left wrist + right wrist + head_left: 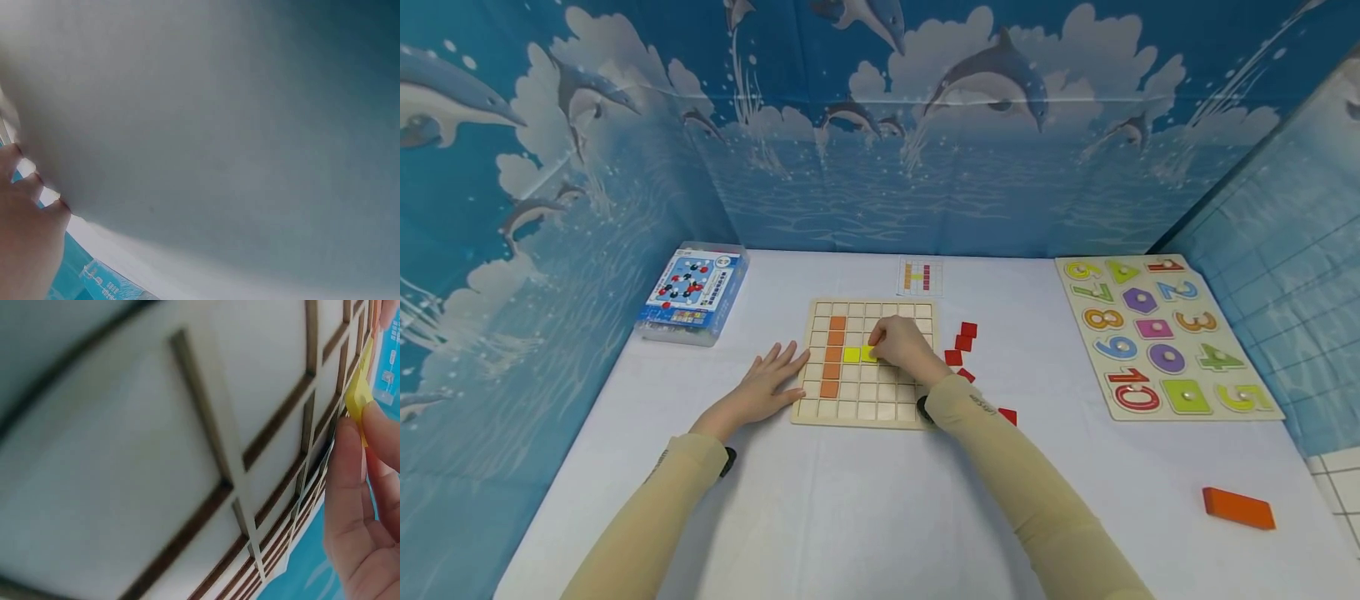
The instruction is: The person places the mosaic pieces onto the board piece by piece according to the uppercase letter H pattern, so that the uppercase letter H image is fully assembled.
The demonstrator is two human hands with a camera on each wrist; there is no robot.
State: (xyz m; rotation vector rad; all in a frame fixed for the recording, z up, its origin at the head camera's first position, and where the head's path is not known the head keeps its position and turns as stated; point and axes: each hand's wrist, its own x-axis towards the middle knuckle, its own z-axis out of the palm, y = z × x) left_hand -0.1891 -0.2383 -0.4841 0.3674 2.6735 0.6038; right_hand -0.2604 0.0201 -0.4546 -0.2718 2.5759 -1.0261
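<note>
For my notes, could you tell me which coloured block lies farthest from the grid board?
The orange block, alone near the table's right front edge; the red blocks sit just beside the grid board.

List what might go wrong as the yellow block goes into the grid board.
1. The right hand pinches the yellow block at its edge; in the right wrist view it looks tilted, so it may catch on a divider instead of seating flat.
2. The left hand only rests flat against the grid board, so a push might slide the board.
3. The right sleeve lies close to the red blocks and may knock them.
</note>
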